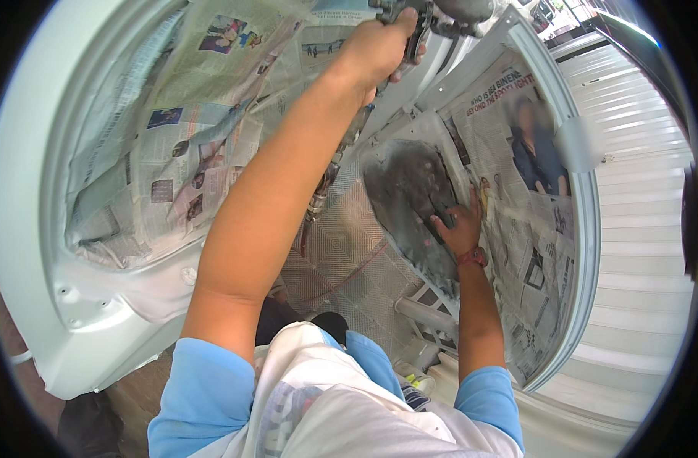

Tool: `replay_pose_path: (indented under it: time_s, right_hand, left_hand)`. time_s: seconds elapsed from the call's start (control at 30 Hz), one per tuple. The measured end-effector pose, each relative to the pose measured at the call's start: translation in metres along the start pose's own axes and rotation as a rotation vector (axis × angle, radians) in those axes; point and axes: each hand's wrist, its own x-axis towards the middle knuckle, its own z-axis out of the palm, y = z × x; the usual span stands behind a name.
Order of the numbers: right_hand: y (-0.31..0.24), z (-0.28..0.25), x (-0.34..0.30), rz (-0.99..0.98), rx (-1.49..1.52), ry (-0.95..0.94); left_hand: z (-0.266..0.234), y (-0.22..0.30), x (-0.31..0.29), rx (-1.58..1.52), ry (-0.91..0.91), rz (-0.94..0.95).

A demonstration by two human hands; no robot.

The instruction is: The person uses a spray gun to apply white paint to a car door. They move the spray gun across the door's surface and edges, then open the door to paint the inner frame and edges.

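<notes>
My left hand [376, 53] reaches up to the top middle, its fingers wrapped round the grip of a spray gun [433, 21]. A cup-like part of the gun runs out of the picture's upper edge. Below that hand hangs a hose with metal couplings [318, 195], partly hidden by my forearm. On the right, my right hand [462, 231] lies with its fingers apart at the edge of a dark grey, smoky-looking patch [410, 191] on a pale panel. Newspaper [532, 252] borders the patch, close to my fingertips.
A white vehicle panel [36, 229] curves along the left, with newspaper [181, 175] over its opening. A pale frame [589, 252] edges the right panel. Beyond it stands a ribbed white wall [631, 229]. Patterned flooring [349, 267] shows between the panels.
</notes>
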Motion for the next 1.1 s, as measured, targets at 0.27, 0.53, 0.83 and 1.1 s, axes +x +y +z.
replay_pose_path:
  time_s: [0.27,0.53,0.83,1.1]
  right_hand:
    - [-0.003,-0.014,-0.027,0.107,0.043,-0.046]
    - [-0.002,-0.013,-0.093,0.178,-0.167,-0.221]
    - [-0.011,-0.011,-0.103,0.259,-0.032,-0.1]
    - [-0.106,-0.063,-0.071,0.263,1.01,0.114]
  left_hand:
    - [0.006,0.03,-0.032,-0.182,0.005,0.14]
    - [0.018,-0.139,-0.001,0.001,0.289,-0.294]
    - [0.06,-0.225,-0.021,0.189,0.445,-0.334]
    - [0.132,-0.16,-0.166,-0.055,0.307,0.154]
